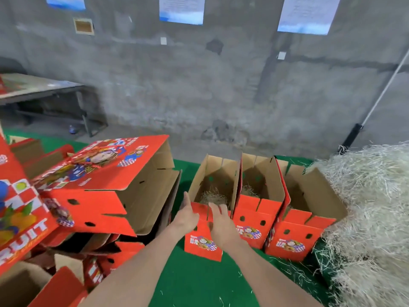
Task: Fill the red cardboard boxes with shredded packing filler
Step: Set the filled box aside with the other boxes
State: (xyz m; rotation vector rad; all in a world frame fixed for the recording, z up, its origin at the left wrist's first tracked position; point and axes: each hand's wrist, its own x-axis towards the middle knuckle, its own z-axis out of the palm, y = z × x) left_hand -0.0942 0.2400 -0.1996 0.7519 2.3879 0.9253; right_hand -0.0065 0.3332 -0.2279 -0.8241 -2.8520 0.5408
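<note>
On the green mat (pixel 199 284), three red boxes stand open in a row, flaps up. The leftmost box (pixel 203 240) has a shallow nest of filler (pixel 213 197) at its bottom, the middle box (pixel 254 229) a smaller tuft, and from here I can't see any in the right box (pixel 298 240). All three are far from full.

Both hands are on the leftmost box and hold no filler. The left hand (pixel 188 214) is flat and wide, fingers straight against the front left corner. The right hand (pixel 221 222) lies on the front wall with its fingers reaching up to the rim, spread and fairly straight; nothing is pinched that I can make out.

The big heap of shredded filler (pixel 365 207) sits just beside the right box, with loose strands scattered over the mat near it.

To the left, a stack of empty boxes (pixel 99 191) leans over untidily, its top one tipped on its side close to the leftmost box. Farther back a table (pixel 39 89) stands against the grey wall.

The risk I see: these boxes are light and nearly empty, so a push on that front wall could slide or tip the leftmost one into its neighbour. A nudge leftward could meet the leaning stack and bring it down. Carrying filler across from the heap would likely shed more strands.
</note>
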